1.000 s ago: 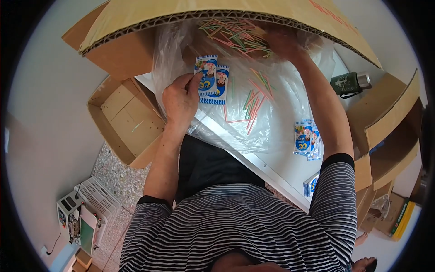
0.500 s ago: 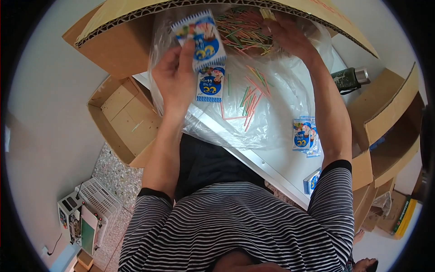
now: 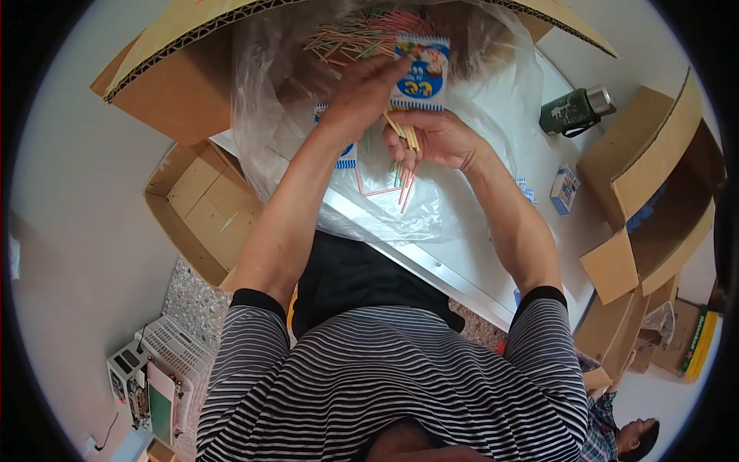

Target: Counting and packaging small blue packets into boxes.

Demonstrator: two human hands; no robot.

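One small packet [image 3: 419,73] pinched by left hand [image 3: 362,92], right hand [image 3: 431,138] gripping perhaps six sticks [image 3: 406,154]

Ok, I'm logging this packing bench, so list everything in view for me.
Small packet: one, blue and white, held up in both hands.
Thin sticks: a bundle, pink, green and yellow, in the right hand; more loose in the bag.
Clear plastic bag: one, spread on the white table.
Cardboard boxes: several, brown, around the table.
Flask: one, dark green, on the table.
Left hand: on the packet.
Right hand: gripping sticks.
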